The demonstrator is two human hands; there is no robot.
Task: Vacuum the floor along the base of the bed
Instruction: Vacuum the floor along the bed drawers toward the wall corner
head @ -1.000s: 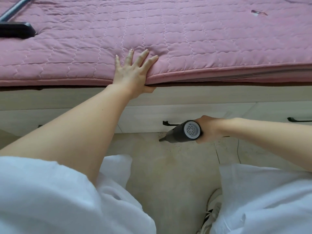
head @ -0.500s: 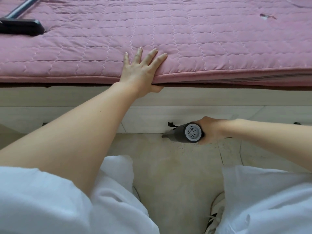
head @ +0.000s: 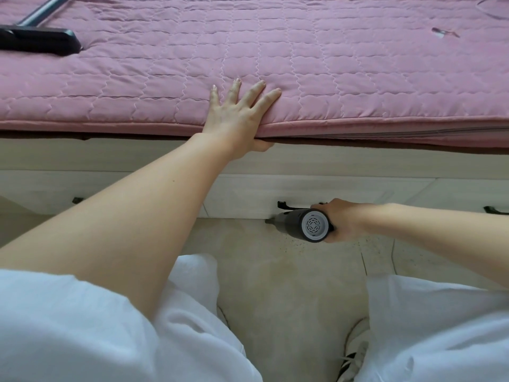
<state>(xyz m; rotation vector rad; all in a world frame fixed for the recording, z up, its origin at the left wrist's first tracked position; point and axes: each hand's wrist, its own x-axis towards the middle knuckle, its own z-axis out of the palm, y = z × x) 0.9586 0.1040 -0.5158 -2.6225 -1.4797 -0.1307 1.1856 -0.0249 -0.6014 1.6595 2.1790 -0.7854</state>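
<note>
Left hand (head: pixel 234 119): mine, laid flat on the near edge of the pink quilt (head: pixel 330 78), fingers (head: pixel 256 92) straight and spread on the cover, thumb tucked under the edge. Released, grasping nothing.

Right hand (head: pixel 341 224): mine, low and right of centre, wrapped round the rear of the vacuum (head: pixel 303 224). Clenched on its body.

Vacuum: small dark handheld unit, grey-white vented end cap turned toward me, nozzle aimed left and far, its tip at the seam where the floor (head: pixel 275 271) meets the bed base (head: pixel 303 188). Whether the tip touches the floor, I cannot tell.

Bed base: pale wood-grain panels under the quilt, running the full width. Black handle (head: pixel 285 205) just far of the vacuum, partly hidden by it; another handle at the right edge (head: pixel 495 210), a dark fitting at the left (head: pixel 77 200).

Floor: beige tile, dark specks (head: pixel 369 241) scattered near and right of the vacuum.

Quilt: stitched in wavy rows, a small tear or mark far right (head: pixel 440 33).

Floor head (head: pixel 38 41): black, flat, on a metal tube, lying on the quilt at far left, well apart from both hands.

Clothing: white fabric (head: pixel 82 326) across the near edge, both sides. Shoe (head: pixel 354 351): white with dark stripes, near right, on the floor.
</note>
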